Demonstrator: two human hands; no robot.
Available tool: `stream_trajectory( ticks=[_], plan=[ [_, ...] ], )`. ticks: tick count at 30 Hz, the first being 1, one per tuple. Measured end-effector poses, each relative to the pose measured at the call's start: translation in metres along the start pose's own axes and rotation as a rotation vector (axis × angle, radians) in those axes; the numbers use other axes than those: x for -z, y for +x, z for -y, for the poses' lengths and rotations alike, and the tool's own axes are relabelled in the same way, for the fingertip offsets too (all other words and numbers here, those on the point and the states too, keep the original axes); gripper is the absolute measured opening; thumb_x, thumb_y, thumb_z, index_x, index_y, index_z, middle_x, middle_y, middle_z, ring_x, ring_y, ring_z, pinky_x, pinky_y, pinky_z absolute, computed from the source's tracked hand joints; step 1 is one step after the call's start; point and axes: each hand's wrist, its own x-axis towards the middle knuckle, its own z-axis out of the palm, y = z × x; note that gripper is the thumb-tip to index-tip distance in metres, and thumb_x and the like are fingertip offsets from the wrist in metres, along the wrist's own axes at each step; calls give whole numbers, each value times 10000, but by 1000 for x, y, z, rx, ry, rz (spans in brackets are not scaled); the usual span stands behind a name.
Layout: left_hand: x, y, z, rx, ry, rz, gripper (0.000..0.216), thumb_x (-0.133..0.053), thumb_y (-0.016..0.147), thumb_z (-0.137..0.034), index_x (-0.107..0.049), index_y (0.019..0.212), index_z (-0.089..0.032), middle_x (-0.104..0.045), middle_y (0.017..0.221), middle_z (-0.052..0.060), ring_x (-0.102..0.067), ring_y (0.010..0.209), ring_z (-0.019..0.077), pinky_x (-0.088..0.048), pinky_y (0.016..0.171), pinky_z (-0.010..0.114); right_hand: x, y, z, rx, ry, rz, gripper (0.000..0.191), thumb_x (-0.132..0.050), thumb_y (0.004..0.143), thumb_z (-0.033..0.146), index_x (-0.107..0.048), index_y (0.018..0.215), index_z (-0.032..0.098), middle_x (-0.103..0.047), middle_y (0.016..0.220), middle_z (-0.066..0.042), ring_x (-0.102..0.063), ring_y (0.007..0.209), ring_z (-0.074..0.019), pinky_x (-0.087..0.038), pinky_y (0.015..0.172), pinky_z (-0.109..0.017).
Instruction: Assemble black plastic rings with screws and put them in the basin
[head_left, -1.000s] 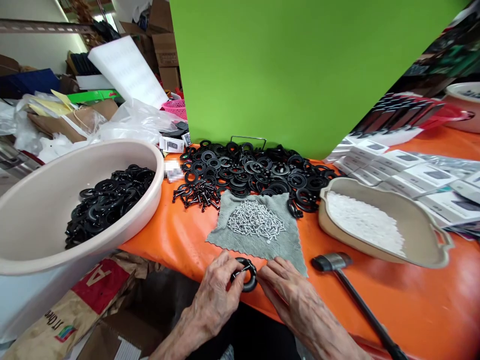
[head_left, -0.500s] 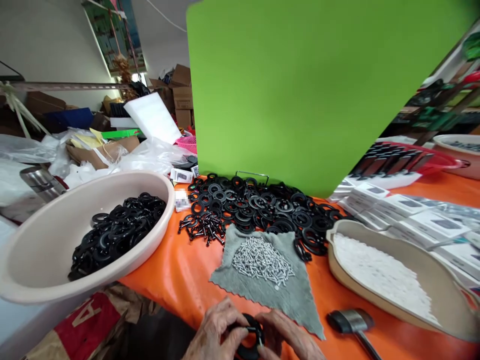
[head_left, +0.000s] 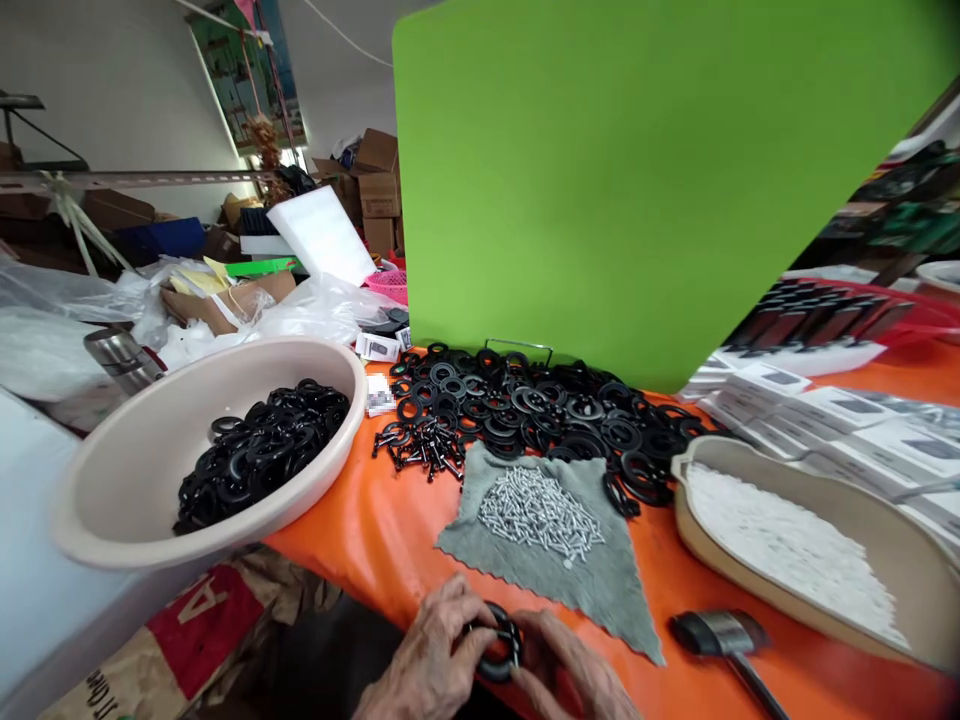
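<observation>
My left hand (head_left: 431,660) and my right hand (head_left: 574,675) meet at the bottom edge of the view, both closed around one black ring (head_left: 495,640) held between their fingertips, just over the near edge of the orange table (head_left: 375,530). Just beyond the hands lies a grey cloth (head_left: 592,575) with a pile of small silver screws (head_left: 536,510) on it. Behind the cloth spreads a heap of black rings (head_left: 547,410), with a small cluster of black pins (head_left: 424,450) at its left.
A large beige basin (head_left: 112,490) holding black rings (head_left: 262,450) stands at the left. A beige tray (head_left: 885,560) of white pellets sits at the right, a hammer (head_left: 720,640) in front of it. A green board (head_left: 637,180) stands behind the heap; white boxes (head_left: 817,410) lie far right.
The view has tilted upward and shifted, so my hands sit lower in the picture. Both hands have kept hold of the black ring, turning it slightly between the fingers.
</observation>
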Motion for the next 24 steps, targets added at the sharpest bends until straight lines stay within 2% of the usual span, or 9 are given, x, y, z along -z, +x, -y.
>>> stream_trajectory(
  ticks=[3,7,12,17,20,24],
  plan=[
    [-2,-3,-1,-19,7,-23,174,-484,900,-141,-651,914,-190,-570,899,29,-568,898,161,-438,866,266,-7,-2,0,-51,30,-12,229,-519,869,310,-601,1077,257,-696,840,-28,-664,718,-181,-566,671,-278],
    [1,-2,-6,-23,6,-30,183,-475,903,-131,-652,908,-177,-553,864,29,-567,853,158,-448,814,265,-5,-2,2,-102,12,7,285,-520,860,271,-584,1135,233,-701,963,-64,-669,835,-202,-564,747,-327],
    [-4,0,-8,-23,76,-46,178,-462,896,-130,-636,917,-161,-561,868,51,-568,861,189,-459,813,309,-10,0,8,-61,-12,-54,300,-436,883,223,-567,1152,203,-664,783,-27,-638,654,-151,-537,596,-244],
    [-16,2,-5,13,160,-133,198,-427,891,-144,-624,913,-143,-573,904,89,-564,894,226,-454,835,364,-14,0,4,-94,-76,-154,322,-397,874,214,-532,1160,152,-609,699,-7,-571,529,-135,-490,512,-237],
    [-14,3,-8,73,37,-153,173,-465,882,-208,-625,853,-151,-582,843,63,-567,799,197,-456,765,324,2,7,-4,-125,-122,-210,245,-446,863,264,-570,1049,165,-579,654,7,-550,521,-141,-483,523,-253],
    [-7,4,-14,173,-333,-84,231,-499,868,-337,-614,806,-146,-592,760,32,-546,697,155,-441,681,270,21,20,-16,-176,-166,-253,211,-476,829,315,-587,942,175,-580,630,-2,-548,518,-159,-478,520,-283]
  ],
)
